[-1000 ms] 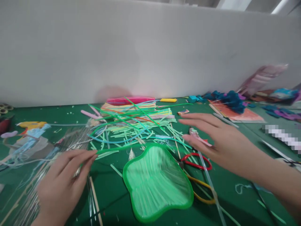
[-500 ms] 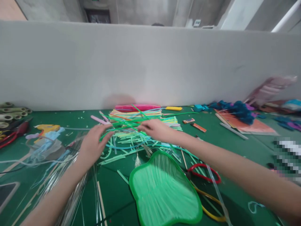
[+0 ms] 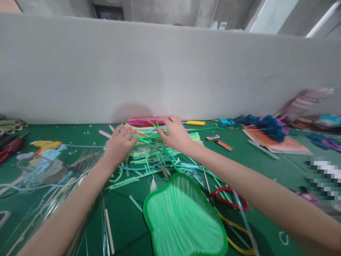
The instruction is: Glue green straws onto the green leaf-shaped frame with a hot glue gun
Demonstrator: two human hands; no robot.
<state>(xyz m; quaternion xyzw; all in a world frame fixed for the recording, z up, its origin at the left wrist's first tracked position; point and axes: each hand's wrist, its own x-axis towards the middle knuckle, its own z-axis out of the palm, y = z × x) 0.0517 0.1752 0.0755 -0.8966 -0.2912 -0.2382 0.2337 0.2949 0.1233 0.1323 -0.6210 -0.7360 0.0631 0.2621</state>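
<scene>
My left hand [image 3: 121, 145] rests over the left end of a pile of coloured pipe cleaners [image 3: 149, 154], its fingers apart and bent a little. At the back of the pile, my right hand [image 3: 176, 134] has its thumb and fingers closed around green pipe cleaners [image 3: 157, 126], which cross one another at the fingertips. Its palm side is hidden. Pink pipe cleaners [image 3: 138, 122] lie behind the hands. Nearest me is a leaf-shaped green panel [image 3: 183, 217] with a thick green rim. A pale tassel [image 3: 153, 185] lies just beyond it.
Red-handled scissors [image 3: 231, 197] and a yellow handle loop [image 3: 237, 236] lie right of the panel. At left are a yellow glue gun [image 3: 46, 145], clear thin rods [image 3: 77, 181] and red-handled pliers [image 3: 14, 147]. A white partition [image 3: 160, 71] stands behind; orange sheets [image 3: 287, 140] lie right.
Both hands have moved farther back over the pile, the left one also rightward. The left fingers have spread. Green pipe cleaners now cross at the right fingertips. The view has shifted slightly.
</scene>
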